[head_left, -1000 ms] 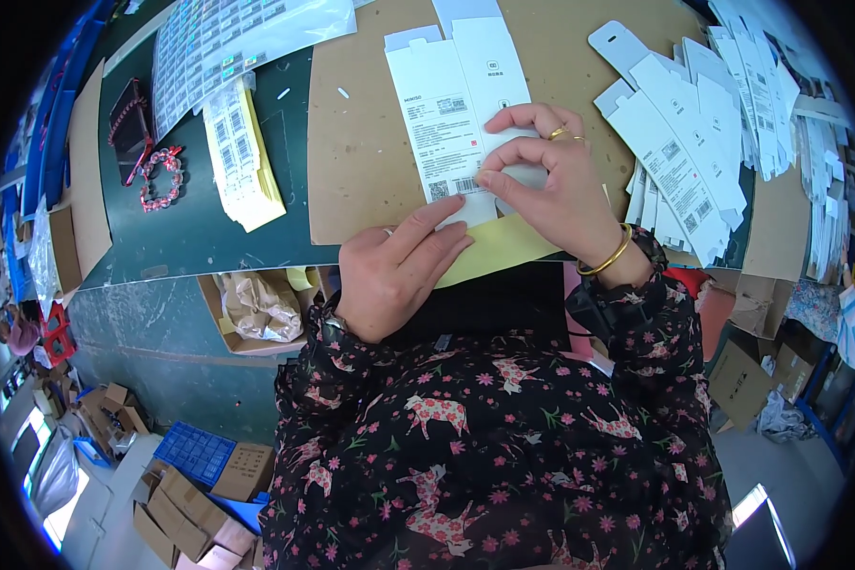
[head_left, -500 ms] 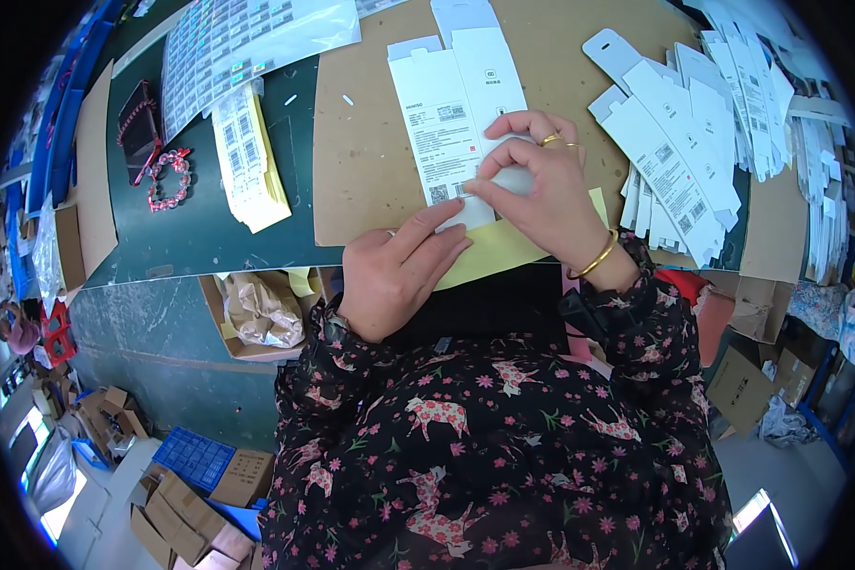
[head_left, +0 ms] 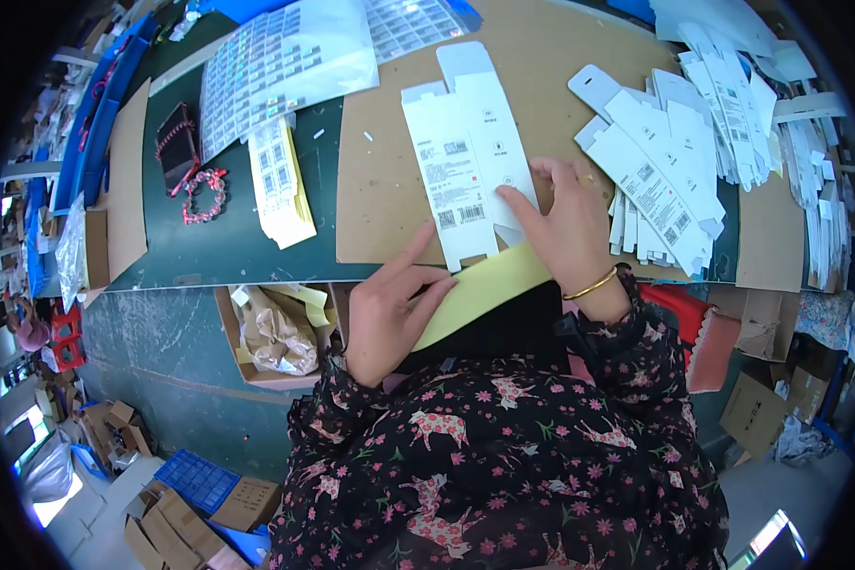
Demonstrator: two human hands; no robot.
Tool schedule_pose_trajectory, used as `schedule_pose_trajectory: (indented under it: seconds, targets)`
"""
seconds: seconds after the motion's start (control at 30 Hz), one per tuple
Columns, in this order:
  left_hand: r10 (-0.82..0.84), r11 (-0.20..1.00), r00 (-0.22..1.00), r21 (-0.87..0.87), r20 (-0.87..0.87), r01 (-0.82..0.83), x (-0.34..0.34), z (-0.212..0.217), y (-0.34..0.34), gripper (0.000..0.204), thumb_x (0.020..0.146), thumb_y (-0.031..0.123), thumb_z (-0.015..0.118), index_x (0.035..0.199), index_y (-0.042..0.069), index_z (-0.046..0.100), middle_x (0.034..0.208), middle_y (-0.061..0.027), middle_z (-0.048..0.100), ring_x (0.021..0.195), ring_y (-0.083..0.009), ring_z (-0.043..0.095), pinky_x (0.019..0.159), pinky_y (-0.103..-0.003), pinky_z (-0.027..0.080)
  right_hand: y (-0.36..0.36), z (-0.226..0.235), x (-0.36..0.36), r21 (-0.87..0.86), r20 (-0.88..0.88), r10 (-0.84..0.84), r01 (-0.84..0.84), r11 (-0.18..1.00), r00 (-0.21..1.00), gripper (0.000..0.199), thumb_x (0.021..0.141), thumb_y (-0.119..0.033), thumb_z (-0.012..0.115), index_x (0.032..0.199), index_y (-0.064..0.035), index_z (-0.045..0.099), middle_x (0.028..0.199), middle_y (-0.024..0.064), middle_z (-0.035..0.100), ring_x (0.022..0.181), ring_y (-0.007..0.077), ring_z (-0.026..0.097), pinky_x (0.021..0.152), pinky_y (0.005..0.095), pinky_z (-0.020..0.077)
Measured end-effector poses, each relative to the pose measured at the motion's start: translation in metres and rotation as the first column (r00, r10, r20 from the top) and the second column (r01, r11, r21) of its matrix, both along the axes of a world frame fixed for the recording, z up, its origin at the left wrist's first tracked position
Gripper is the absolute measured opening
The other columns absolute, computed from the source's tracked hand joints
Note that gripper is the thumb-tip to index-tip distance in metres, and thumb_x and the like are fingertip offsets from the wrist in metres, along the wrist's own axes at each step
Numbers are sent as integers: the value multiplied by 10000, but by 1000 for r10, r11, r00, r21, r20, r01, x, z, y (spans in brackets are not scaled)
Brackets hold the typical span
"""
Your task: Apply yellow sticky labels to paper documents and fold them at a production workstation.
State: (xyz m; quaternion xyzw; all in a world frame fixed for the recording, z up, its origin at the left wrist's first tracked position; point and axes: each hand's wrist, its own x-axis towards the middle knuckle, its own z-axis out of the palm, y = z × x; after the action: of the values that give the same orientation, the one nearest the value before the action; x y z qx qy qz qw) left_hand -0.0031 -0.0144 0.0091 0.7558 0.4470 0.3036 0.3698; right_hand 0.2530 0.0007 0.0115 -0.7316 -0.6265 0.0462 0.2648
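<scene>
Sleeves, dark floral, fill the lower centre. Left hand (head_left: 394, 309) lies flat, fingers spread open, on a yellow backing strip (head_left: 484, 285) at the near table edge, thumb pointing up toward the flat white carton blank (head_left: 465, 157). Right hand (head_left: 565, 223), gold bangle at the wrist, presses loosely curled fingers onto the blank's lower right corner; nothing is pinched. Blank lies unfolded on a brown cardboard sheet (head_left: 389, 190), centre frame, dark printed blocks on its left panel.

Right of the hand: fanned pile of white carton blanks (head_left: 665, 171), more toward upper right. Left on the green table (head_left: 209, 256): stack of yellow-backed label sheets (head_left: 280, 180), red bead loop (head_left: 204, 195), dark pouch (head_left: 176, 147). Upper left: large clear sheet of small labels (head_left: 285, 62).

Versus half a second ago: right hand has slid further up the blank, left hand has opened and moved down onto the strip.

Bare cardboard left of the blank gives room; right side crowded. Open box of crumpled paper (head_left: 275, 332) sits below the table edge.
</scene>
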Motion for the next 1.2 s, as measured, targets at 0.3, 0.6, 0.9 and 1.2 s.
schedule_pose_trajectory:
  seconds: [0.3, 0.6, 0.9, 1.2]
  targets:
    - [-15, 995, 999, -101, 31, 18, -3, -11, -1, 123, 914, 58, 829, 1010, -13, 800, 1424, -161, 724, 598, -71, 504, 577, -239, 435, 3, -19, 16, -88, -637, 9, -85, 992, 771, 296, 985, -154, 788, 1192, 32, 687, 900, 66, 742, 788, 118, 687, 713, 279, 548]
    - [-48, 938, 998, -341, 45, 61, -11, -7, 5, 117, 987, 11, 774, 1076, -61, 790, 1043, -102, 817, 791, -59, 685, 727, -192, 532, -35, 41, 102, 141, -653, -52, 189, 972, 756, 296, 1043, -90, 700, 1331, -20, 698, 928, 24, 737, 828, 35, 624, 729, 231, 516]
    - [-80, 941, 991, -318, 110, 111, 0, 14, 12, 121, 972, 56, 807, 1061, -26, 811, 899, -42, 806, 757, -46, 666, 675, -197, 512, -71, 4, 183, 176, 252, -208, 166, 970, 945, 526, 946, -336, 826, 1313, 21, 703, 1233, 298, 714, 1140, 448, 682, 995, 505, 529]
    - [-129, 973, 978, -171, 165, 157, -3, 24, 11, 127, 965, 83, 822, 1050, -11, 819, 778, 7, 736, 624, -24, 505, 582, -226, 413, -87, 0, 173, 219, 321, -556, 511, 831, 767, 627, 964, -474, 790, 1350, 10, 689, 1249, 270, 698, 1112, 457, 685, 975, 514, 539]
